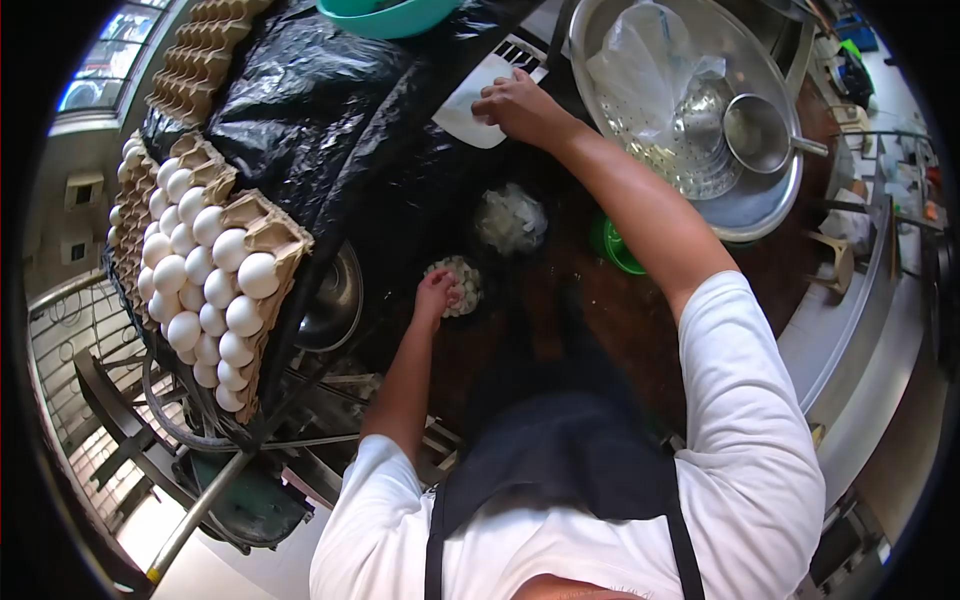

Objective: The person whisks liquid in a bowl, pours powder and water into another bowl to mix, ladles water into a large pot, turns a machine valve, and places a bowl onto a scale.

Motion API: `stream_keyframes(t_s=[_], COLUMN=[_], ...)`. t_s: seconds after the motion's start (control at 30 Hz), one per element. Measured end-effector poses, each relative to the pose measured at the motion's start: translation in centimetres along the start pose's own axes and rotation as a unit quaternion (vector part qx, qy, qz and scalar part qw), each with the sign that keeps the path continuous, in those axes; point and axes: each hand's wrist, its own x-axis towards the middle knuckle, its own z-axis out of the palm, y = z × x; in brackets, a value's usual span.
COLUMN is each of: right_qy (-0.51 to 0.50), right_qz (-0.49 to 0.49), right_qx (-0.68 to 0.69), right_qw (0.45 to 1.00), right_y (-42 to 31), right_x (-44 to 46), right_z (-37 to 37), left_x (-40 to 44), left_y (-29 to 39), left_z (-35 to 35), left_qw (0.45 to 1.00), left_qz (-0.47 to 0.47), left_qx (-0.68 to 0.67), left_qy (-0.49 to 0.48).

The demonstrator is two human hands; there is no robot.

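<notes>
My right hand (508, 103) is at the upper middle, its fingers bent at a thin whitish sheet (472, 108) beside a white slotted piece (520, 57). The fingertips are pressed on or round the sheet's edge. Lower and to the left, my left hand (437, 295) touches the left side of a round container of small pale pieces (460, 287); its fingers are curled and what they hold, if anything, is too small to name. Above and right of that container sits a bundle of crumpled clear plastic (511, 220).
White eggs (219, 289) fill stacked cardboard trays at left, on black plastic sheeting (300, 110). A teal basin (388, 18) stands at the top. At upper right, a metal basin (770, 218) holds a plastic bag and a saucepan (757, 134). A green container (622, 250) is beneath my right arm.
</notes>
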Motion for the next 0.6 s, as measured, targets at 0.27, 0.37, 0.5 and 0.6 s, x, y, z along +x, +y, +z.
stream_keyframes(t_s=[0.27, 0.37, 0.5, 0.6], right_qy=[0.074, 0.059, 0.002, -0.064], right_qz=[0.071, 0.076, 0.219, 0.308], right_qx=[0.079, 0.196, 0.28, 0.269], right_qw=[0.992, 0.976, 0.935, 0.91], right_y=[-6.2, -7.0, -9.5, -10.8], right_x=[-11.1, -19.2, -28.8, -35.7], right_z=[-2.6, -1.5, 0.4, 2.2], left_x=[20.6, 24.6, 26.6, 27.4], left_y=[-1.4, -0.8, -2.2, -2.6], left_z=[-0.6, -1.3, -3.9, -5.1], left_qw=[0.881, 0.875, 0.874, 0.876], left_qz=[0.112, 0.138, 0.169, 0.198], left_qx=[0.424, 0.406, 0.375, 0.356], left_qy=[0.18, 0.225, 0.258, 0.26])
